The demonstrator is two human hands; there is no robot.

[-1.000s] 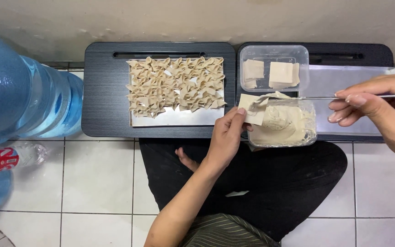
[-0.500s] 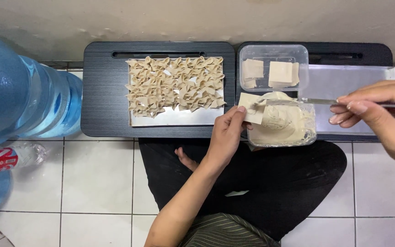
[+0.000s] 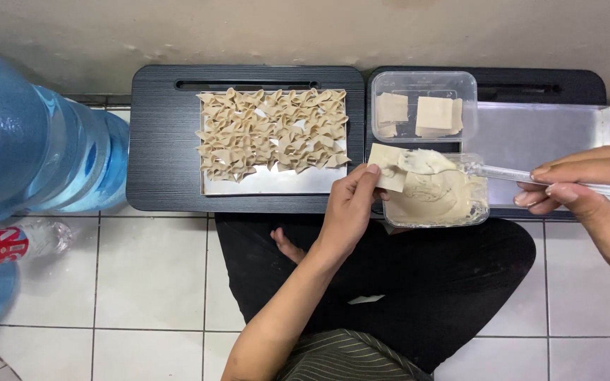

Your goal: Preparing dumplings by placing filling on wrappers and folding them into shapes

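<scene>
wrapper (image 3: 388,164): pale, square, flat | left hand (image 3: 347,212) fingers pinch it | right hand (image 3: 587,194) fingers pinch spoon (image 3: 503,173)

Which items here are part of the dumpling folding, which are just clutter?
In use:
left hand
wrapper
right hand
spoon
filling tub
wrapper tub
tray of folded dumplings
lap desks

Lying about:
water jugs
small bottle
</scene>
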